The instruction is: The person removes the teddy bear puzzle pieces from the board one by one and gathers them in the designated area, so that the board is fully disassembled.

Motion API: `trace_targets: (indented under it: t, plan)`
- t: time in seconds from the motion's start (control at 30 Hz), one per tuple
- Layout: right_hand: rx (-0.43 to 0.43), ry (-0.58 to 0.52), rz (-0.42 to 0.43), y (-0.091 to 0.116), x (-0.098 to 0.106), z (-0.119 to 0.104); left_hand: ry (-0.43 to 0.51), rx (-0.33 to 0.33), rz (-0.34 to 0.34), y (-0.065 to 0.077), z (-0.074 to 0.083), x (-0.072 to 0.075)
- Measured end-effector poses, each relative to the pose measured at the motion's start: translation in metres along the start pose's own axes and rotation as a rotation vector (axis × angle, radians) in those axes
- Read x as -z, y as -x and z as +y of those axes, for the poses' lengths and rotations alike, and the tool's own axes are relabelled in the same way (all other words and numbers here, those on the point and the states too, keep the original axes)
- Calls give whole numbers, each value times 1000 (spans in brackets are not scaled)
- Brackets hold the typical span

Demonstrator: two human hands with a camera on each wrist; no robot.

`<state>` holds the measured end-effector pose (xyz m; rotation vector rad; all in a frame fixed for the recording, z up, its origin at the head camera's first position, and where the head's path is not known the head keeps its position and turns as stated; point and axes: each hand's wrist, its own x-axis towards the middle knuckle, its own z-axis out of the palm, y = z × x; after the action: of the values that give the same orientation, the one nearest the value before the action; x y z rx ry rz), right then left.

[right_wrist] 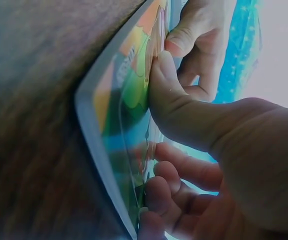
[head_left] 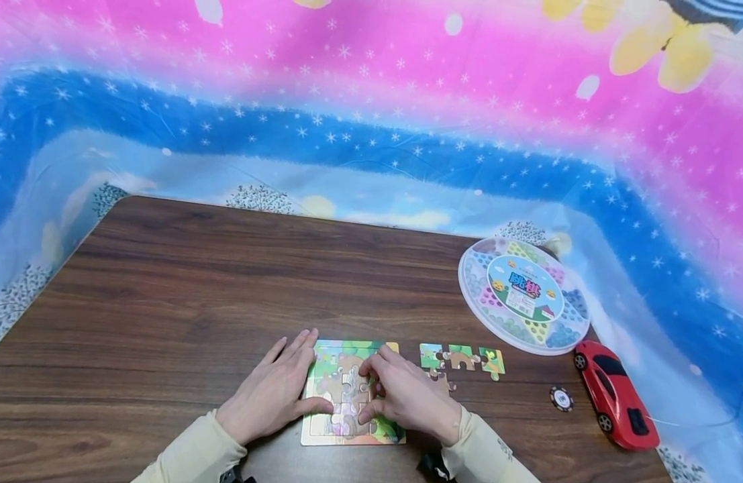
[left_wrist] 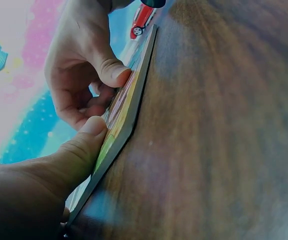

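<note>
A jigsaw puzzle board (head_left: 353, 441) with a cartoon picture lies flat on the table, partly filled with interlocking pieces. My left hand (head_left: 280, 386) rests along its left side, fingers stretched out, and the thumb (left_wrist: 93, 127) presses on the picture. Over the right part, my right hand (head_left: 407, 396) has its thumb (right_wrist: 166, 67) and curled fingers set on either side of a puzzle piece (head_left: 365, 397) at the board's surface. The hand hides part of that piece. Loose puzzle pieces (head_left: 462, 357) lie right of the board, one partly behind the right hand.
At the back right is a round Chinese checkers set (head_left: 525, 295) under a clear lid. A red toy car (head_left: 615, 396) stands near the table's right edge, with a poker chip (head_left: 561, 398) beside it. A patterned cloth (head_left: 347, 134) hangs behind the wooden table (head_left: 166, 302).
</note>
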<state>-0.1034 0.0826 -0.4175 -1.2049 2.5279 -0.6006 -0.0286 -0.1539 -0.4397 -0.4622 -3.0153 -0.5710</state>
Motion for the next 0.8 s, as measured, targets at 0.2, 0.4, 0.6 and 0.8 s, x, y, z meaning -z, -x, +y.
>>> trace_targets:
  t: [0.2, 0.4, 0.6, 0.8]
  plan:
    - [-11, -2, -1, -1, -1, 0, 6, 3, -7, 0, 0, 0]
    - [-9, -17, 5, 0, 0, -1, 7, 2, -4, 0, 0, 0]
    - [-11, -18, -1, -1, 0, -2, 1, 4, 6, 0, 0, 0]
    - [-6, -12, 1, -1, 0, -2, -8, -6, 2, 0, 0, 0]
